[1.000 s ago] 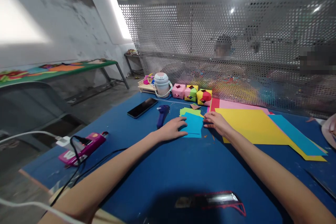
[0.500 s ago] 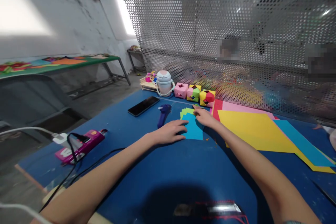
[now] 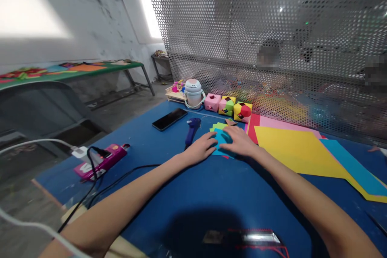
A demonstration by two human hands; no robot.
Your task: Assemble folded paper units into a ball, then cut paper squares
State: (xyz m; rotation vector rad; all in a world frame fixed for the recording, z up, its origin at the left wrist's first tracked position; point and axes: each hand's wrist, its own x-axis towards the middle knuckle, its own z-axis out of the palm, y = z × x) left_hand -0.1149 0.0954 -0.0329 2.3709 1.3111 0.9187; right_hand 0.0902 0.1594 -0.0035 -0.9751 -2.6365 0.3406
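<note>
A small stack of blue paper (image 3: 223, 149) lies flat on the blue table, with light-green sheets (image 3: 218, 126) showing behind it and a red bit at its near edge. My left hand (image 3: 201, 148) rests at the left edge of the stack, fingers apart and fingertips touching the paper. Over the stack's right side is my right hand (image 3: 240, 141), thumb and fingers spread; it hides part of the paper. A brown scrap (image 3: 231, 122) sits just beyond its fingers. Beside my left hand stands a dark-blue glue gun (image 3: 192, 131).
Folded paper cubes (image 3: 226, 106) and a lidded white cup (image 3: 193, 94) line the back, before a perforated metal screen (image 3: 211, 28). A phone (image 3: 169, 119) and pink power strip (image 3: 104, 163) are left. Large yellow paper (image 3: 296, 149) lies right; a red-edged cutter (image 3: 256, 238) lies near.
My right hand has come back from the scrap beyond the stack to spread over the blue paper. A red bit now shows at the near edge. The view has shifted slightly.
</note>
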